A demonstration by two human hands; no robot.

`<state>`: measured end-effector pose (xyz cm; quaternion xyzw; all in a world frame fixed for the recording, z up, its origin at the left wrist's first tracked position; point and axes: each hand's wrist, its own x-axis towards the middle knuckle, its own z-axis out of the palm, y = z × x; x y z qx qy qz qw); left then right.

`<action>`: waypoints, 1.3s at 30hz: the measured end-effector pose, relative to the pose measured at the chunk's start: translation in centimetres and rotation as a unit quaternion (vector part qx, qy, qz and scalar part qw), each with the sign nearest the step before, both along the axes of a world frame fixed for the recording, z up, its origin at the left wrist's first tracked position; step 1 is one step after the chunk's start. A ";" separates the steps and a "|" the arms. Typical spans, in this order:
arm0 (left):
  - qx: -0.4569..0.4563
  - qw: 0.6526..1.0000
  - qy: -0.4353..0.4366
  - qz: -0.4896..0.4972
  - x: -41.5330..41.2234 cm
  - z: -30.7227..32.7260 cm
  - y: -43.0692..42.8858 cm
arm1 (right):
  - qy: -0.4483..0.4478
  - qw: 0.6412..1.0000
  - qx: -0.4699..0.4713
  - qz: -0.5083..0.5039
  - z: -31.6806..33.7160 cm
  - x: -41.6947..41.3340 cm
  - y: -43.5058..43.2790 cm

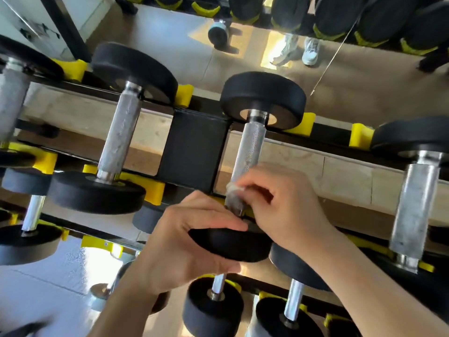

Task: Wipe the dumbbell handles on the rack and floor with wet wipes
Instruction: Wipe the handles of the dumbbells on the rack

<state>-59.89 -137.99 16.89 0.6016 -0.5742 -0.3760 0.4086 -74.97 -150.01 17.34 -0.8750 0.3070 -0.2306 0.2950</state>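
Rubber weight point(230, 246) gripped by your left hand point(192, 242) steadies the dumbbell point(263, 96) while your right hand point(286, 210) pinches the wipe point(233, 190) round its handle point(249, 154).

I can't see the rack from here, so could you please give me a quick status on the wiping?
Left hand grips dumbbell's near head. Right hand pinches wet wipe round knurled handle. Nothing in the way.

Bright daylight; sun patches on floor point(102, 261) at 12 & 7 o'clock, w/ glare. Wide-angle bend at edges. Motion blur on right hand point(286, 205) & wipe point(234, 190) at 4 o'clock; knurled handle point(250, 147) near centre sharp; 7 o'clock corner smeared.
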 end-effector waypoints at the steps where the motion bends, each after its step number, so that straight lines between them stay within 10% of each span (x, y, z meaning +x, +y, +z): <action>1: -0.005 1.000 0.020 -0.009 0.2 -0.4 -0.1 | -0.007 0.999 -0.031 -0.035 0.0 0.2 -1.4; 12: 0.016 0.958 0.272 -0.091 2.0 -2.5 -1.3 | -0.039 0.993 -0.064 -0.087 0.0 1.1 -3.1; 29: 0.124 0.957 0.236 -0.117 1.2 0.5 -2.2 | 0.010 0.998 -0.036 -0.060 0.2 0.0 -2.1; 39: 0.076 0.983 0.066 0.152 -1.3 0.5 -7.0 | -0.113 0.971 0.110 -0.180 -0.1 0.2 -2.6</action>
